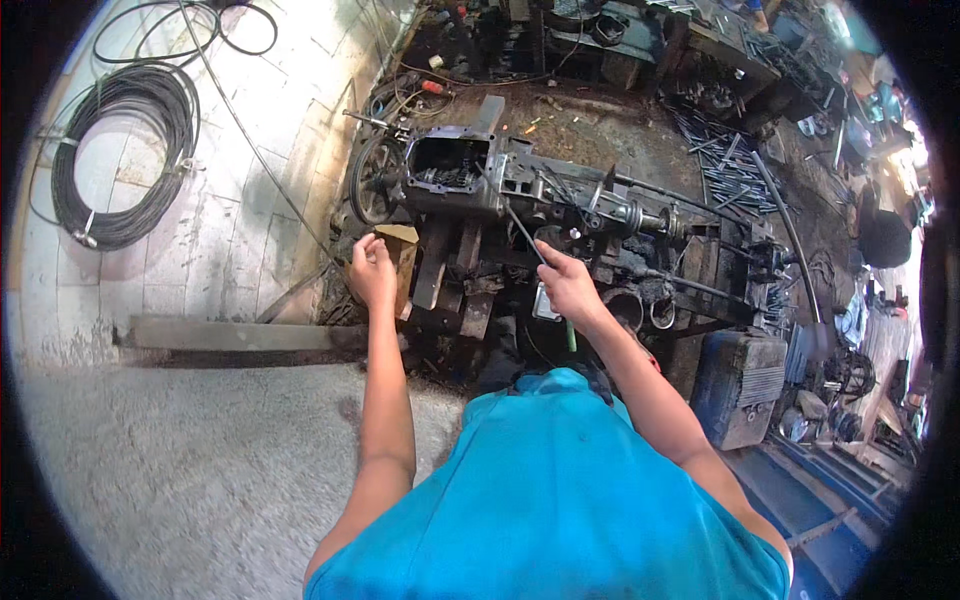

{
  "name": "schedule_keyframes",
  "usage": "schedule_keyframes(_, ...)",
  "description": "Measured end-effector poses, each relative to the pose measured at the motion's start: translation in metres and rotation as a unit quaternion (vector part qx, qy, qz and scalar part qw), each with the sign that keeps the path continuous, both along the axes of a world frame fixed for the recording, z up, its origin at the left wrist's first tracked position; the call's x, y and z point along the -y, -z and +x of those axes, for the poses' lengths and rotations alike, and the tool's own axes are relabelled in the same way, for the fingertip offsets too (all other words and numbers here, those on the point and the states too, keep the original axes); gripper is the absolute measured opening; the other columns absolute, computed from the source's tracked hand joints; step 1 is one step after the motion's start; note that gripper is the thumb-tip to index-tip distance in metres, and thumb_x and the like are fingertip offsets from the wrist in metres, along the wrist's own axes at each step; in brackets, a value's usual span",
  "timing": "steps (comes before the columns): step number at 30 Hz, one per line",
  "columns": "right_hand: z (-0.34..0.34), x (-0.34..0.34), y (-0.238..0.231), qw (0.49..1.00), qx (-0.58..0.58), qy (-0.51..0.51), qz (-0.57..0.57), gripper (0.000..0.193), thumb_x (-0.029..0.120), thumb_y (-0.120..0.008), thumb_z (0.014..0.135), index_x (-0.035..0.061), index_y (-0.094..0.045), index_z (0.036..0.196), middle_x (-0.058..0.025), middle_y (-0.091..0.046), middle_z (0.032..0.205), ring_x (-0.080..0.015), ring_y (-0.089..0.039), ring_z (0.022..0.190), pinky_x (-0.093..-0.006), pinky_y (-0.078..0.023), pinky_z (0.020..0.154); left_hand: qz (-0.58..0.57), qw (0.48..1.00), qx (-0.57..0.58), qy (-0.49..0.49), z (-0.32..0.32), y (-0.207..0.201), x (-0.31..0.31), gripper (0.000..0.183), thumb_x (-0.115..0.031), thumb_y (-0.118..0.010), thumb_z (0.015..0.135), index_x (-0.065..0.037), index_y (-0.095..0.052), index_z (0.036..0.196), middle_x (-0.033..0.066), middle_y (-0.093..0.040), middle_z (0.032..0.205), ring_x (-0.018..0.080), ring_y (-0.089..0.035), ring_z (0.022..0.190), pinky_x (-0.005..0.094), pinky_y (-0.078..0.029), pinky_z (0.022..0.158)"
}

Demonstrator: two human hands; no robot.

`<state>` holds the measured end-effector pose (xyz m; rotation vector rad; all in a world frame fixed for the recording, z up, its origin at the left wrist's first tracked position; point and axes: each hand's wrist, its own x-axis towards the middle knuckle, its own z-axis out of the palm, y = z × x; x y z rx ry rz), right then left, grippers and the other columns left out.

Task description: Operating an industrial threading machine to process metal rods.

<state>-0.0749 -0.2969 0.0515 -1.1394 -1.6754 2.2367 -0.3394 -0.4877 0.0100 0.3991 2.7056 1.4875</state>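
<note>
A greasy metal gearbox housing (470, 170) with an open top lies on a dark, oily work stand. A shaft assembly (640, 215) runs off to its right. My right hand (565, 280) is closed around a thin dark rod (510, 215) that slants up toward the housing's opening. A green handle (571, 335) shows below that hand. My left hand (372, 270) grips a brown wooden block (403, 250) at the stand's left edge.
A coil of black cable (120, 155) lies on the pale tiled floor at left. Metal rods (720, 150) and scrap crowd the back right. A grey ribbed box (740, 385) stands at right. Bare concrete floor (180, 460) spreads at lower left.
</note>
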Motion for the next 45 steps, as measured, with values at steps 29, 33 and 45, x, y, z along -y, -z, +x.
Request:
schedule_keyframes(29, 0.153, -0.006, -0.021, 0.878, 0.109, 0.216, 0.414, 0.05, -0.002, -0.05, 0.087, 0.0049, -0.046, 0.137, 0.0013, -0.052, 0.071, -0.0046, -0.045, 0.059, -0.0208, -0.038, 0.054, -0.086, 0.828, 0.418, 0.363, 0.176, 0.195, -0.027, 0.023, -0.023, -0.059, 0.088, -0.003, -0.067, 0.095, 0.0099, -0.071, 0.086, 0.018, -0.067, 0.075, 0.0316, -0.053, 0.068)
schedule_keyframes(33, 0.253, -0.063, 0.023, 0.885, 0.111, 0.251, 0.375, 0.028, 0.004, -0.057, 0.088, 0.0001, -0.059, 0.115, -0.005, -0.062, 0.082, -0.0081, -0.052, 0.07, -0.0236, -0.044, 0.063, -0.302, 0.808, 0.323, 0.388, 0.233, 0.223, -0.044, 0.038, -0.036, -0.059, 0.083, -0.005, -0.071, 0.101, 0.0202, -0.068, 0.105, 0.0329, -0.065, 0.104, 0.0397, -0.049, 0.09)
schedule_keyframes(45, 0.572, -0.052, 0.195, 0.905, 0.277, 0.214, 0.242, 0.019, 0.018, -0.062, 0.084, -0.001, -0.066, 0.085, -0.021, -0.062, 0.071, -0.0328, -0.065, 0.07, -0.0423, -0.047, 0.065, -0.053, 0.82, 0.567, 0.054, 0.358, 0.218, -0.069, 0.045, -0.036, -0.057, 0.089, -0.01, -0.052, 0.125, 0.0049, -0.062, 0.113, 0.0214, -0.057, 0.093, 0.0408, -0.047, 0.082)
